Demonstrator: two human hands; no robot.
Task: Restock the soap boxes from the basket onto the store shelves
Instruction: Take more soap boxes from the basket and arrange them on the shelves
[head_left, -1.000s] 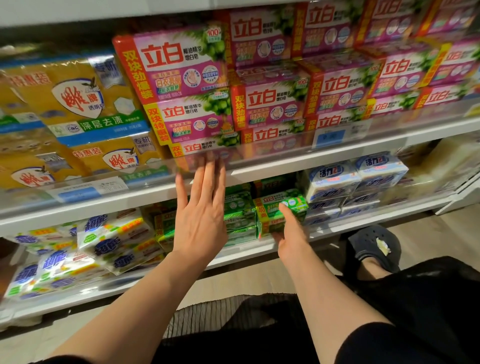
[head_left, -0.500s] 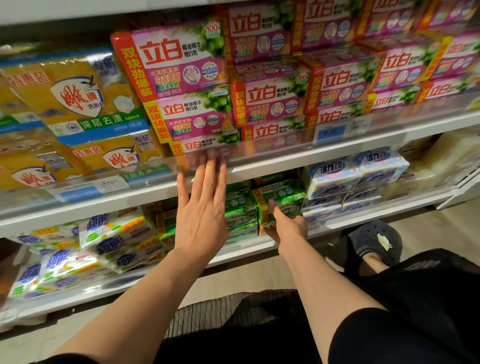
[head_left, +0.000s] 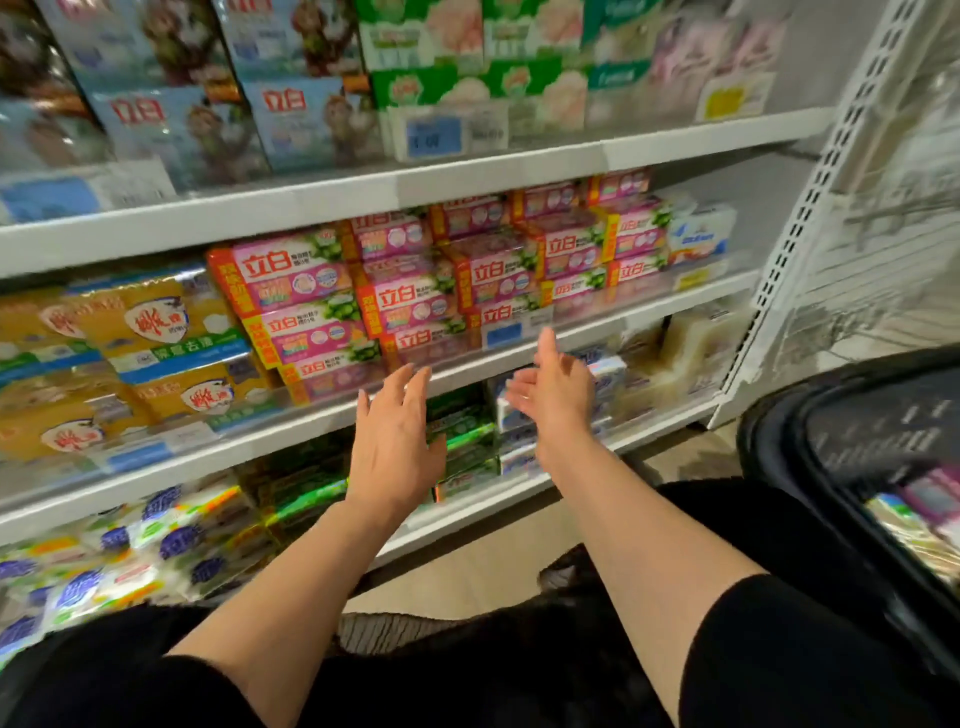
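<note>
Shelved green soap boxes (head_left: 462, 434) sit behind both empty, open hands (head_left: 395, 447).

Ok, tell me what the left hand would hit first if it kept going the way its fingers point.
Probably the white shelf edge under the pink soap boxes: the open left hand points up at it, empty. Depth is blurred, so it might slip beneath.

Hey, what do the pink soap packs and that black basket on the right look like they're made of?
Pink soap packs: apparently printed card or paper in glossy film, judging by boxy edges and a slight sheen, though blur leaves it open. Black basket: probably moulded plastic, given its smooth, dark, rounded rim with soft highlights.
</note>
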